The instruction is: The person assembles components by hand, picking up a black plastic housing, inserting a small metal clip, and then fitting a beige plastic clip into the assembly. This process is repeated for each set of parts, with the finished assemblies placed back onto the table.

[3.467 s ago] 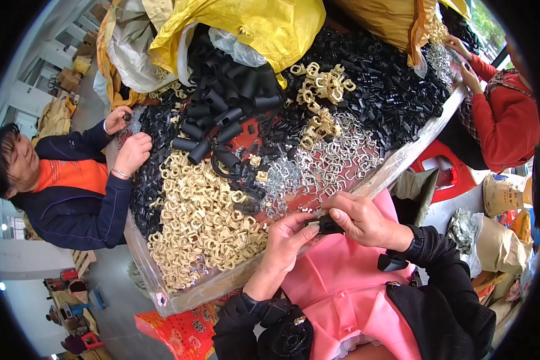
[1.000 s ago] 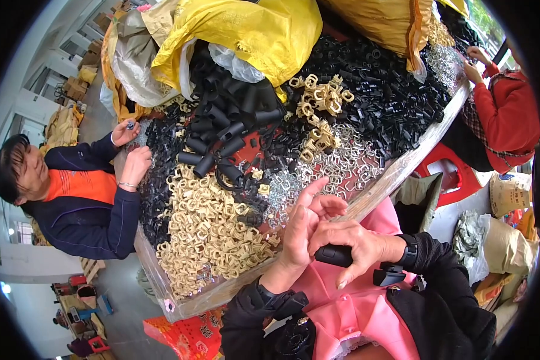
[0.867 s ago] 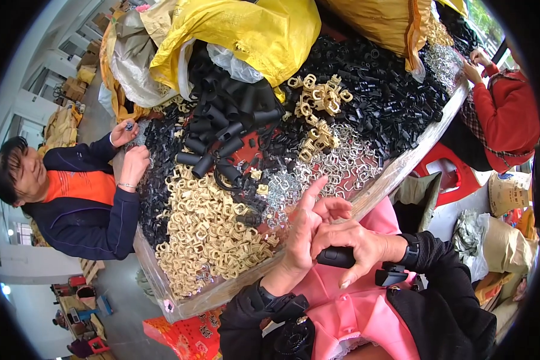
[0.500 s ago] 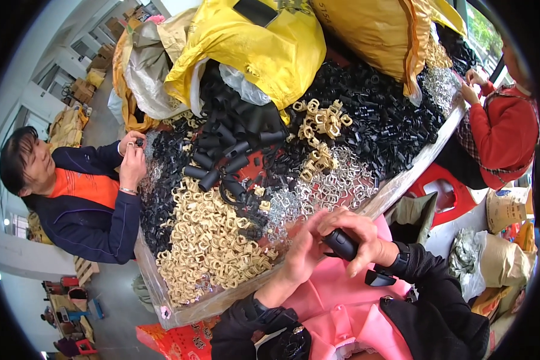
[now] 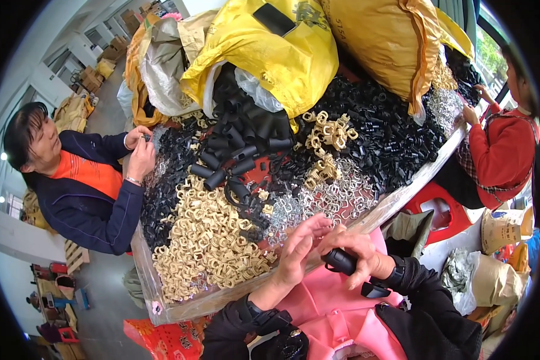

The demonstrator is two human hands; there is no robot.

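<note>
Smooth black cylinder, seemingly plastic, is clasped by the right hand | left hand is held loosely spread at its 10 o'clock, nothing seen inside | cream-coloured plastic loops are heaped at 9 o'clock | step judged as two-handed handling; steady grip seems called for next
</note>
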